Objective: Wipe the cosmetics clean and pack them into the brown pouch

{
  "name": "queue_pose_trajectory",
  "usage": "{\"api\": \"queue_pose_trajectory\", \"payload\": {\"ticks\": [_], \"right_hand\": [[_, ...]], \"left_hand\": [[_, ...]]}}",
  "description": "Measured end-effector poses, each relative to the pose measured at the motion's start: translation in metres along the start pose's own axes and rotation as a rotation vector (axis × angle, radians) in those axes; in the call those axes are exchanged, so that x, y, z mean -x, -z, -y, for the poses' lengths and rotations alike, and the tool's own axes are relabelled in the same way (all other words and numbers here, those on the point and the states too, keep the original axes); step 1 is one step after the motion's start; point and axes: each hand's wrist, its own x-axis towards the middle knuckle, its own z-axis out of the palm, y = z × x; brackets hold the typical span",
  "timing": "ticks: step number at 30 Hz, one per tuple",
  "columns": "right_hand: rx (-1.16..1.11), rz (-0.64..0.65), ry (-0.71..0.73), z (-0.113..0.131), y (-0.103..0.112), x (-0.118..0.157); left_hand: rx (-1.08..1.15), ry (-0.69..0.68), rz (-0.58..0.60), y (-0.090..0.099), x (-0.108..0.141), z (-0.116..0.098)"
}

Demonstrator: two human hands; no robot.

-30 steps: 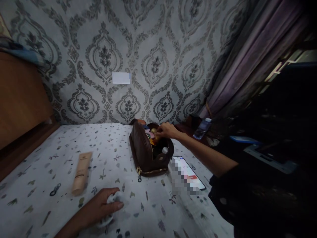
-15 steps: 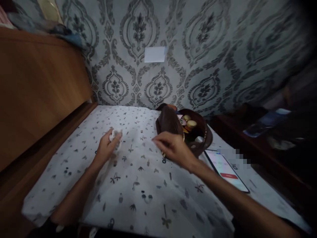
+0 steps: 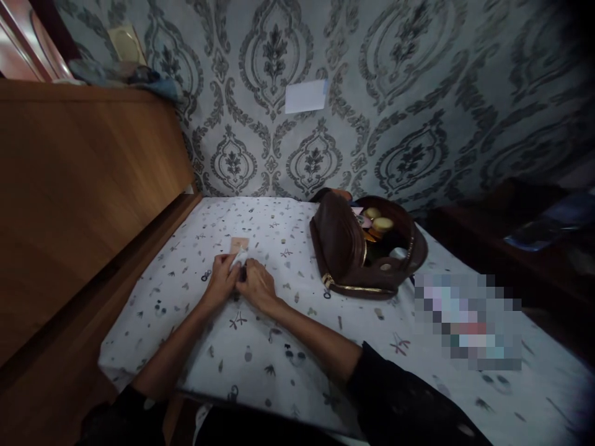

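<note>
One left hand (image 3: 222,277) grasps one white wad (image 3: 240,256); one right hand (image 3: 258,283) adjoins, its grip unclear.

View from head, facing forward, angled down

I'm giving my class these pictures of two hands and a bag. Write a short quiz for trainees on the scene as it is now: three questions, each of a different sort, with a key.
1. Multiple choice: where is the brown bag, seen from the right hand?
A) Off to its left
B) Off to its right
C) Directly under it

2. True or false: the bag is zipped fully shut.

3. Fill in the colour: the left hand and right hand are close together at a crumpled ____ tissue or cloth.

Key
1. B
2. False; its top is open and things show inside.
3. white
</note>
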Motion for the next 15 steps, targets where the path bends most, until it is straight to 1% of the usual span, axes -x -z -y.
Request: {"api": "queue_pose_trajectory", "payload": {"ticks": [4, 8, 11, 15], "right_hand": [[-0.065, -0.017, 0.029, -0.008, -0.002, -0.002], [-0.129, -0.028, 0.037, -0.029, 0.007, -0.002], [-0.168, 0.001, 0.079, -0.046, 0.017, 0.000], [-0.177, 0.007, 0.149, -0.058, 0.019, 0.006]], "left_hand": [[0.030, -0.009, -0.019, 0.006, 0.004, 0.001], [0.103, 0.026, 0.024, 0.010, 0.009, 0.004], [0.151, 0.042, 0.075, 0.008, 0.011, 0.004], [0.146, 0.014, 0.067, 0.003, 0.014, -0.004]]}}
